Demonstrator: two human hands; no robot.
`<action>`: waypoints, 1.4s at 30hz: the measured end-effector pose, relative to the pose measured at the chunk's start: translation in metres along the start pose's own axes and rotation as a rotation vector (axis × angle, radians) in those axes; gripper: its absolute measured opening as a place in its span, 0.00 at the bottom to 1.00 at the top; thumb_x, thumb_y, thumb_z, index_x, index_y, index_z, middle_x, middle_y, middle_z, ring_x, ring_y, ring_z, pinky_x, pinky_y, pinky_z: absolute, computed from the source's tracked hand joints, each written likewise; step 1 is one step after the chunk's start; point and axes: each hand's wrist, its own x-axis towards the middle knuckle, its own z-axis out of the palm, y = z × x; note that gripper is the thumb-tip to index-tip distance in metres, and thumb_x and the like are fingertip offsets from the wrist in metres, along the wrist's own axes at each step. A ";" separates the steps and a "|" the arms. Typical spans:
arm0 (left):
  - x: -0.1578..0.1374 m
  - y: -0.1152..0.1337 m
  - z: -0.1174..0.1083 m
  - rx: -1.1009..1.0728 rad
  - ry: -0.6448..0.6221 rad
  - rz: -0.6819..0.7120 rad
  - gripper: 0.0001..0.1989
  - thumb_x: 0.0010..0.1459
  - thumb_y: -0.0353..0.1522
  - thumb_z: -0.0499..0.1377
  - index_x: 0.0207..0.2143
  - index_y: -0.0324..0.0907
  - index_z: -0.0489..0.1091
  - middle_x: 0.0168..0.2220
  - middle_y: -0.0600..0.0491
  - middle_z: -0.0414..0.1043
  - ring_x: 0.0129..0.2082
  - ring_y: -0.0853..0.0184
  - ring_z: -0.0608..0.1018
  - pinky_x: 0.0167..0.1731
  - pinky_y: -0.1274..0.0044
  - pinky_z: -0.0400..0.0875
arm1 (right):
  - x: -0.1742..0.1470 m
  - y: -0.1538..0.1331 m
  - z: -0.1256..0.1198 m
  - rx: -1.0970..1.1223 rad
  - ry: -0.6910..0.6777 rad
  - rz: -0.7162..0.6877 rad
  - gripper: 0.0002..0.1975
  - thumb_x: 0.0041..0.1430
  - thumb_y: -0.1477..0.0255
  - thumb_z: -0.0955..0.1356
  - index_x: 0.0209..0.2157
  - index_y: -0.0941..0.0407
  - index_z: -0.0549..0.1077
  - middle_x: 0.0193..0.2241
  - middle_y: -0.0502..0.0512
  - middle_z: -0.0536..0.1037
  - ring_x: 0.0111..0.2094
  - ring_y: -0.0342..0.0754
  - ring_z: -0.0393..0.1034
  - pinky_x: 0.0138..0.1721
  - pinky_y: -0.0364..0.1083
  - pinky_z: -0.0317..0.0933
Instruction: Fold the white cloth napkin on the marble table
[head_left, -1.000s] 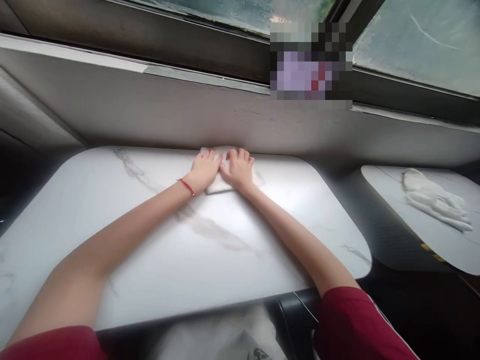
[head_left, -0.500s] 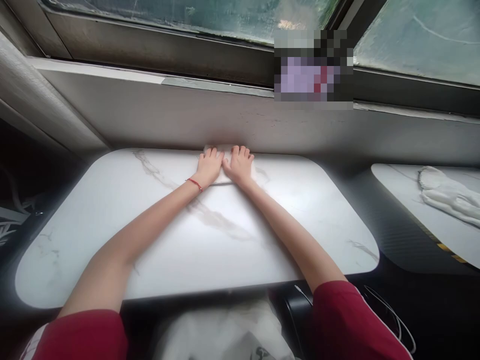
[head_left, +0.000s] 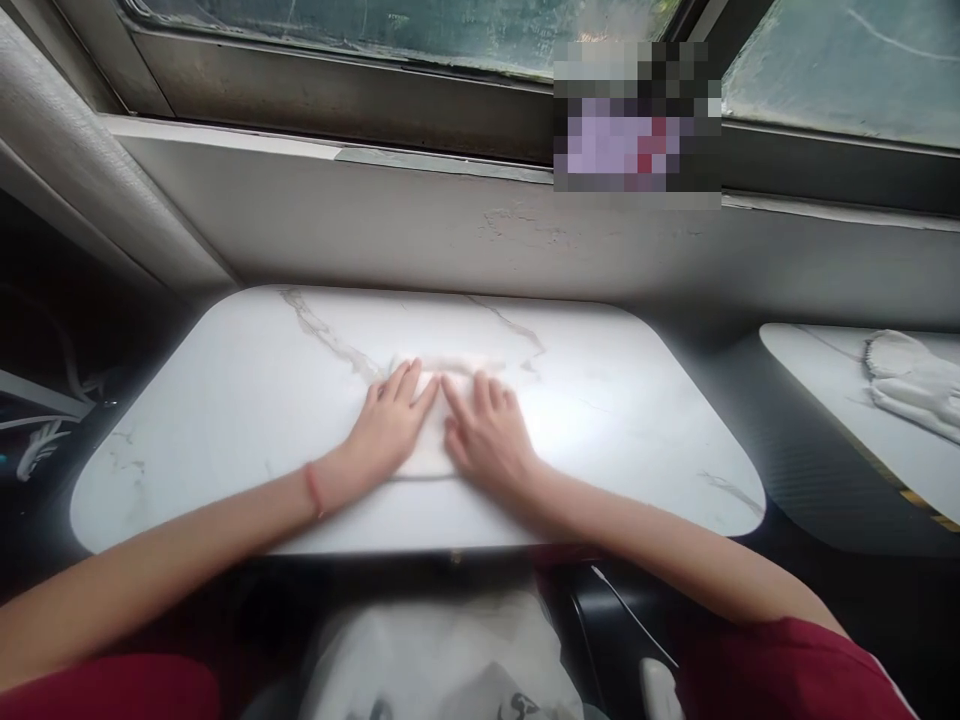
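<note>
A folded white cloth [head_left: 429, 452] lies flat near the middle of a white marble-patterned table [head_left: 637, 440]. My left hand [head_left: 394, 415] rests palm down on its left part, fingers stretched forward, a red bracelet on the wrist. On the right part of the cloth lies my right hand [head_left: 491, 430], also palm down with fingers apart. The thumbs' side of both hands is close together over the cloth. Slight motion blur softens the hands and the cloth's edges.
Behind the table runs a low wall [head_left: 412, 225] under a window [head_left: 375, 35]. To the right, a second table [head_left: 832, 370] bears a crumpled white cloth [head_left: 911, 380]. A whitish bag [head_left: 442, 650] and a white cable [head_left: 634, 612] are below the front edge.
Both hands have drawn the white cloth from the table's back edge by the wall toward me, to about the middle. My elbows have bent outward.
</note>
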 end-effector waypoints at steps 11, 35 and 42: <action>-0.065 -0.015 -0.033 -0.061 0.102 -0.121 0.27 0.69 0.36 0.42 0.63 0.31 0.62 0.59 0.35 0.70 0.59 0.51 0.73 0.59 0.54 0.62 | 0.004 -0.012 0.000 0.264 -0.078 -0.249 0.40 0.62 0.50 0.63 0.70 0.52 0.54 0.70 0.71 0.49 0.70 0.76 0.37 0.60 0.70 0.48; -0.011 -0.235 0.044 -0.204 0.004 -0.394 0.32 0.69 0.42 0.41 0.68 0.32 0.53 0.71 0.39 0.50 0.71 0.53 0.52 0.68 0.60 0.52 | 0.242 -0.105 0.088 0.325 -0.024 -0.201 0.37 0.64 0.49 0.61 0.69 0.53 0.57 0.68 0.72 0.51 0.67 0.74 0.40 0.59 0.63 0.49; -0.011 -0.235 0.041 -0.162 0.010 -0.380 0.31 0.68 0.41 0.41 0.67 0.30 0.54 0.69 0.35 0.53 0.70 0.50 0.57 0.65 0.58 0.56 | 0.244 -0.107 0.090 0.306 -0.024 -0.206 0.37 0.65 0.49 0.60 0.69 0.54 0.56 0.68 0.71 0.51 0.67 0.74 0.40 0.58 0.65 0.48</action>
